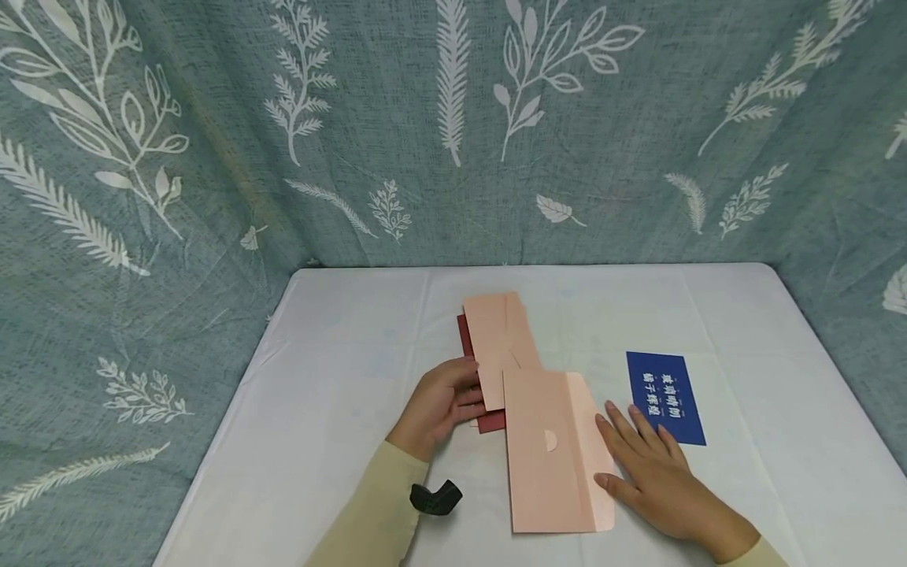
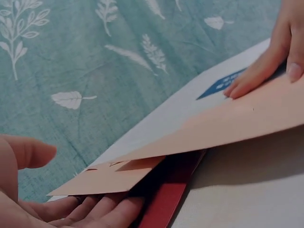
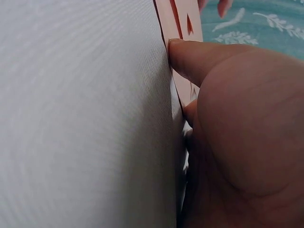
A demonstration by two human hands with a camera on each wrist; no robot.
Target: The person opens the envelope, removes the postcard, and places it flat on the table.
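Note:
A pale pink envelope (image 1: 538, 488) lies on the table in the head view, its flap unfolded to the right and a small half-round cut near its middle. My right hand (image 1: 648, 476) lies spread beside it, fingertips and thumb touching the flap. Behind it and partly under it are more pink paper pieces (image 1: 501, 335), on top of a dark red piece (image 1: 491, 422). At their left edge is my left hand (image 1: 441, 400). In the left wrist view its fingers (image 2: 118, 211) reach under a pink piece (image 2: 109, 183), while the thumb stands apart above it.
A dark blue card (image 1: 690, 421) with white characters lies right of the envelope, near the right fingertips. The white-covered table (image 1: 340, 362) meets a green leaf-patterned curtain (image 1: 397, 142) at the back and sides. A black strap piece (image 1: 435, 500) shows by the left sleeve.

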